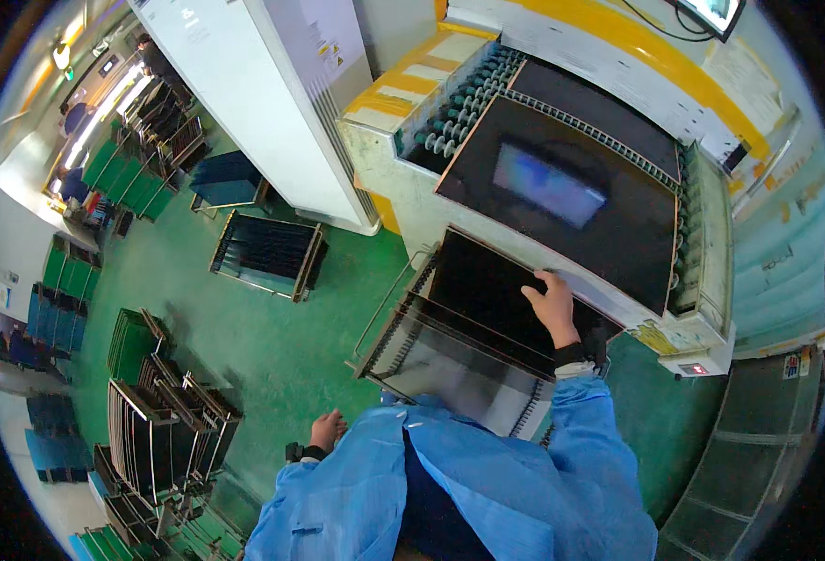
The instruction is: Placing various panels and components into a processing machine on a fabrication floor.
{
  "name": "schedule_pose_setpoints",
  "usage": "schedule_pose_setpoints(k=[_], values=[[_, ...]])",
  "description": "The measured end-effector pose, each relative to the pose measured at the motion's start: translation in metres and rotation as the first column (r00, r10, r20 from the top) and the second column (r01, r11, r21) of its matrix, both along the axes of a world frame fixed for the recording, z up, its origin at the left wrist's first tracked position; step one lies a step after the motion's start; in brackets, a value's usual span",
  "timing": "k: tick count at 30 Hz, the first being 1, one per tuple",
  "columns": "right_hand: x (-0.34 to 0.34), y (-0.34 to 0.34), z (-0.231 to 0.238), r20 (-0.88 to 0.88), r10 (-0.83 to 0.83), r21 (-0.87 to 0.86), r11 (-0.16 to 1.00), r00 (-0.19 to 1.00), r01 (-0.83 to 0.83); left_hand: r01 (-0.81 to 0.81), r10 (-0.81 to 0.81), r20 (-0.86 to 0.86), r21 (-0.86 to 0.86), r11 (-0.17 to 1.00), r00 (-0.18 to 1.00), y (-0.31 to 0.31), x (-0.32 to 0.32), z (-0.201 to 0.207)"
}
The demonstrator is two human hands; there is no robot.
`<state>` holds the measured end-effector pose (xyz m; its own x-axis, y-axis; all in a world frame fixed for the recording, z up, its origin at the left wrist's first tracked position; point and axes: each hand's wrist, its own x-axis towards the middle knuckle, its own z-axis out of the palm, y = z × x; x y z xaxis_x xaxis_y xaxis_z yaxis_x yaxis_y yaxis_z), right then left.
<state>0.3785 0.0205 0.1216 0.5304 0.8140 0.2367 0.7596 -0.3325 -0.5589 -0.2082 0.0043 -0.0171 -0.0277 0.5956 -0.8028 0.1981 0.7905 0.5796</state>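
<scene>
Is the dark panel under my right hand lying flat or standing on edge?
Lying flat. The dark panel rests face-up atop the slotted metal rack, with the right hand on its far edge.

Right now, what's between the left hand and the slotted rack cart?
Head view: only bare green floor between left hand and rack cart; right hand rests on its dark panel.

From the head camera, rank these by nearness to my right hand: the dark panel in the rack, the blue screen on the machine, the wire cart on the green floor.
From the right hand:
1. Dark panel, under the fingers, in the rack.
2. Blue screen, just beyond, on the machine top.
3. Wire cart, far left on the floor.
</scene>
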Motion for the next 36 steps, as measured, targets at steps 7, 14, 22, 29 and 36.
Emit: schedule_pose_setpoints(k=[7, 14, 22, 29, 36], values=[[-0.013, 0.009, 0.006, 0.266, -0.055, -0.108, 0.99, 0.962, 0.086, -0.015, 0.015, -0.018, 0.009, 1.0, 1.0, -0.009, -0.001, 0.007], [-0.023, -0.002, -0.038, 0.113, -0.007, -0.416, 0.908, 0.994, 0.054, -0.052, 0.05, 0.057, 0.023, 0.998, 0.997, -0.015, -0.006, -0.005], [-0.059, -0.009, -0.01, -0.726, 0.256, -0.065, 0.898, 0.638, -0.435, -0.068, 0.065, 0.07, 0.04, 0.997, 0.995, -0.015, 0.001, 0.003], [-0.077, -0.019, -0.019, -0.105, 0.284, -0.466, 0.832, 0.953, -0.299, -0.088, 0.086, 0.045, 0.039, 0.995, 0.995, -0.013, -0.004, -0.013], [-0.081, -0.027, 0.037, -0.029, 0.254, -0.446, 0.862, 0.967, -0.24, -0.082, 0.082, 0.045, 0.004, 0.997, 0.996, -0.009, -0.004, -0.013]])
